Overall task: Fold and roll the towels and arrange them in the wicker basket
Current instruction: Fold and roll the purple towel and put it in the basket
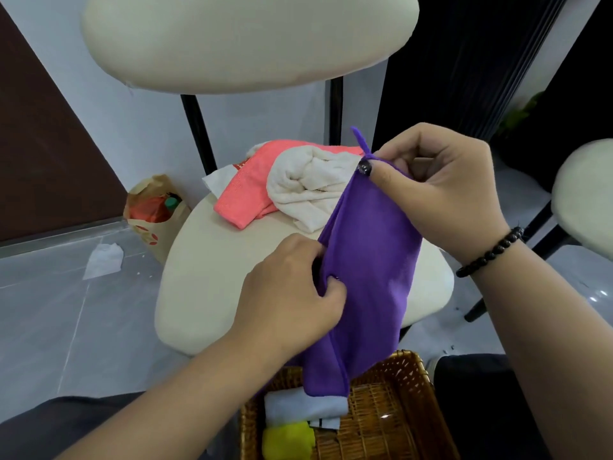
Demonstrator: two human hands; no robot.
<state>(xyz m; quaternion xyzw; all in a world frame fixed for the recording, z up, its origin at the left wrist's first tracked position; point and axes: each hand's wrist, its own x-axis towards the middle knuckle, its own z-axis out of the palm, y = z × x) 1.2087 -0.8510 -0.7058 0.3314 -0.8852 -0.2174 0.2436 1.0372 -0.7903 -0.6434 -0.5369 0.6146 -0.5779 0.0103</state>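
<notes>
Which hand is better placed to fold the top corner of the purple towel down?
The right hand: it pinches the purple towel's top corner by the loop, held up high. The left hand grips the towel's left edge lower, steadying it.

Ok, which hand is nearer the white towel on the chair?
Right hand, pinching the purple towel right beside the white towel. Left hand grips it lower down, farther away.

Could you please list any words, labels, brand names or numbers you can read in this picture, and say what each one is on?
No text is readable.
Paper bag: red printed marks, no legible letters.
Light blue towel in the wicker basket: a small tag at its edge, too small to read.
Purple towel: no print visible.
</notes>
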